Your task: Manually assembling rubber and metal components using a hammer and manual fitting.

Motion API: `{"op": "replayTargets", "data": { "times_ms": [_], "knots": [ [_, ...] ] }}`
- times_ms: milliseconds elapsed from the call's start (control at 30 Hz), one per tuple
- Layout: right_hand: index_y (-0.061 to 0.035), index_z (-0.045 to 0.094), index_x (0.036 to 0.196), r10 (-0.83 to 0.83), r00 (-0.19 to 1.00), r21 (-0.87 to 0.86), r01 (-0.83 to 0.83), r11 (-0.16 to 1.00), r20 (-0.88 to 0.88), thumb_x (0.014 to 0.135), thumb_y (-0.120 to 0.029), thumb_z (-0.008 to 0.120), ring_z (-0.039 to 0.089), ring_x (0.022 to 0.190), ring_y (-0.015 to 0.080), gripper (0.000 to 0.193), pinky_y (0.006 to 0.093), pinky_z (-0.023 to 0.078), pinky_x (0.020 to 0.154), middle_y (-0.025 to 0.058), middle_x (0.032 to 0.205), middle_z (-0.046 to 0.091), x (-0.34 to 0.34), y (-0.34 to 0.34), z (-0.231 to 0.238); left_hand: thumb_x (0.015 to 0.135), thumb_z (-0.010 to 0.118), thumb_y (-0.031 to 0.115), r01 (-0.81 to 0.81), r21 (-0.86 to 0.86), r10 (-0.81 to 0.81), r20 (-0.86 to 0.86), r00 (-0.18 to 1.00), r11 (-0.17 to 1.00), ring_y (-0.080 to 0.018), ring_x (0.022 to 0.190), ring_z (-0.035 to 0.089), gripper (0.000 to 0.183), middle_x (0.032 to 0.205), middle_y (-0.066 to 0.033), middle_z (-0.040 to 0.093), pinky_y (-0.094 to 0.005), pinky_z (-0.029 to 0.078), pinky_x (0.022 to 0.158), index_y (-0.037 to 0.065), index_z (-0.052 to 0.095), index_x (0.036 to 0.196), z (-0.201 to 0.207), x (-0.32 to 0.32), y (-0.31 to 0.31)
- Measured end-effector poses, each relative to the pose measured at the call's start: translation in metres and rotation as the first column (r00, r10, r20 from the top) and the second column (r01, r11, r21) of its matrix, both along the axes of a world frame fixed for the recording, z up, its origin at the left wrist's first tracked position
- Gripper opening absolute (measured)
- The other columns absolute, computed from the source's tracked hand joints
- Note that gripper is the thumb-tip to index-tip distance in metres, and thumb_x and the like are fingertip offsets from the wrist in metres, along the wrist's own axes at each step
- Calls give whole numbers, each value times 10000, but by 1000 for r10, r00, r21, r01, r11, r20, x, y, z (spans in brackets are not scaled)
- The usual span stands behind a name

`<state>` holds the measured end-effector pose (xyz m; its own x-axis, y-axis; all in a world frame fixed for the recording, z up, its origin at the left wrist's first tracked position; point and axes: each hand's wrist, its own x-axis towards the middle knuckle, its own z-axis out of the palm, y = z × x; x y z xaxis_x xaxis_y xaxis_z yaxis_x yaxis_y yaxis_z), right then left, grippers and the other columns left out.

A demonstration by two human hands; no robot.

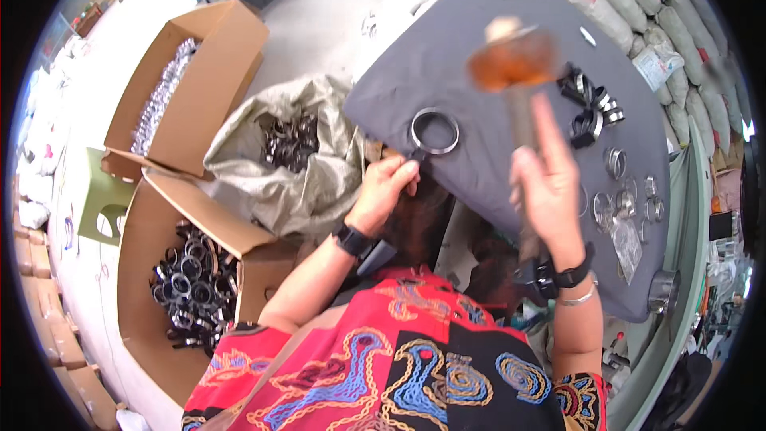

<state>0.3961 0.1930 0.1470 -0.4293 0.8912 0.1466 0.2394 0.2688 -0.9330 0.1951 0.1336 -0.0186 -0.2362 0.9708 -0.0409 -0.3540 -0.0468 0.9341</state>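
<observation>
My left hand [383,187] is closed at the table's near-left edge, pinching the dark tab of a round metal ring clamp [436,151]. The ring lies on the grey cloth-covered table [487,140], its loop pointing away from me. My right hand [550,179] is wrapped round the handle of a mallet [511,60] with an orange-brown head. The mallet is held up over the table, to the right of the ring, and its head is blurred by motion. Beneath my right hand, part of the tabletop is hidden.
Black-and-metal clamps [589,108] and bare metal rings [626,199] lie on the table's right side. At left stand an open sack [335,183] of dark parts, a carton [140,279] of black clamps and another carton [211,72] of shiny rings. Stacked sacks [606,0] line the back right.
</observation>
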Motion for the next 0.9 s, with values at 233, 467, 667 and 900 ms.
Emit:
{"op": "replayTargets", "data": {
  "times_ms": [233,467,667,900],
  "knots": [
    [-172,246,1528,10,994,-190,10,982,104,938,-67,516,451,563,35,657,199,452,497,-18,741,505,2,-17,-33,952,581,186,2,33,1,-87,996,999,-104,657,562,228,702,-18,604,-249,442,644,36,619,785,0,-1,3],
    [-52,257,1506,-15,1000,190,9,982,27,915,-64,531,517,535,121,652,278,490,552,84,687,564,24,-35,-38,953,584,201,30,47,-31,24,999,998,-116,664,564,224,716,-29,608,-264,454,663,33,619,809,0,-1,0],
    [-57,320,1478,185,945,138,-228,964,271,879,-24,565,653,867,367,648,361,502,768,268,1057,626,20,-41,-59,955,585,194,13,-52,-17,-69,997,999,-93,647,561,237,711,-18,609,-250,453,625,23,620,794,5,-1,2],
    [-191,357,1476,185,859,394,-398,829,478,873,-118,617,603,702,391,661,467,480,647,189,773,614,-18,-8,-31,959,578,181,23,32,-24,20,1000,999,-109,688,580,216,749,-25,625,-264,466,677,20,629,826,-2,0,0]
  ]
}}
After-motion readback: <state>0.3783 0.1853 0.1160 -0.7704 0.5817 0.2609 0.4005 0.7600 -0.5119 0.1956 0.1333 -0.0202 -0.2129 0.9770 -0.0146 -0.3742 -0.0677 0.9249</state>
